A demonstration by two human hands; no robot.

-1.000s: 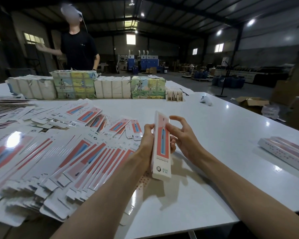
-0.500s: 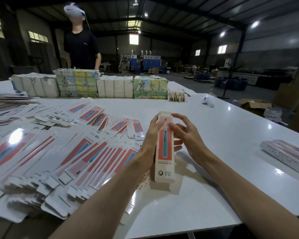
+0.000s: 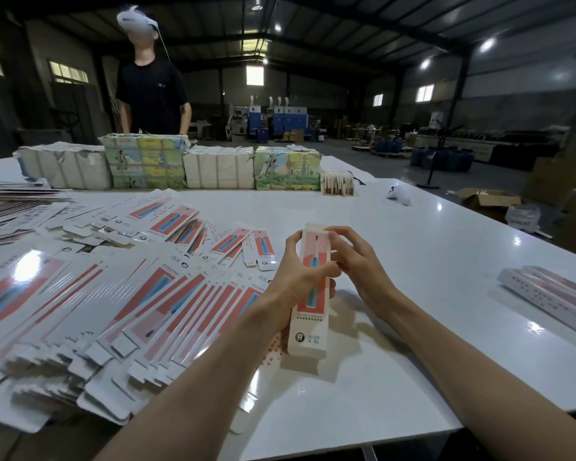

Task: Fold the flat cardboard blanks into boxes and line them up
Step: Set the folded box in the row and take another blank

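In the head view, your left hand (image 3: 293, 277) wraps its fingers round the middle of the long, narrow white-and-coral cardboard box (image 3: 308, 327) printed with a blue toothbrush. You hold it upright over the glossy white table (image 3: 413, 327), just below centre toward 6 o'clock, while your right hand (image 3: 359, 264) pinches its top end with curled fingers. The fanned heap of flat white-and-coral cardboard blanks (image 3: 113, 294) lies at 9 o'clock, and a few finished long boxes (image 3: 552, 294) lie side by side at 3 o'clock.
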